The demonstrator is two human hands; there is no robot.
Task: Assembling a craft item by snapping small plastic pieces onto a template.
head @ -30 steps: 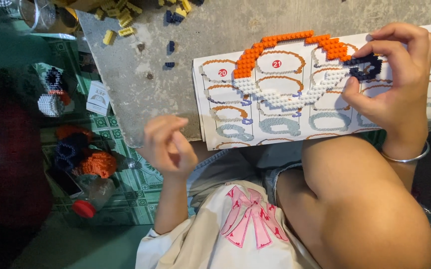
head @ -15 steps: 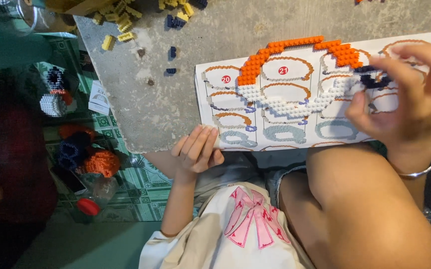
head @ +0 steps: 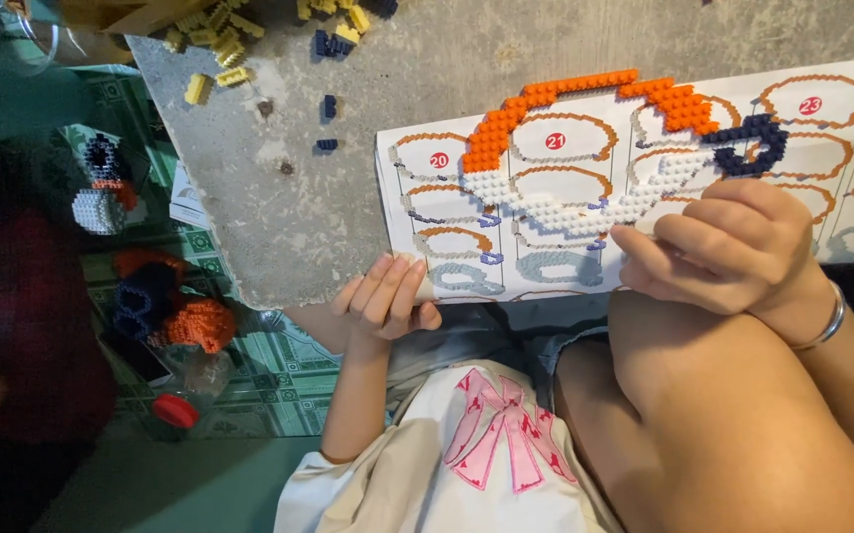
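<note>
So far we have orange-white brick ring (head: 585, 148) mostly built on instruction sheet (head: 841, 212), blue end unfinished; right hand (head: 733, 252) curled, contents unclear, at sheet's near edge; left hand (head: 382, 296) half-open, empty; spare bricks (head: 220, 44) at slab's (head: 279, 197) far edge.

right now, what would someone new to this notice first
The orange, white and navy brick ring stands out most, lying on the instruction sheet at the right of the grey concrete slab. The right hand rests at the ring's lower right edge, and the left hand curls at the slab's near edge. Loose yellow bricks lie scattered at the slab's far left corner.
</note>
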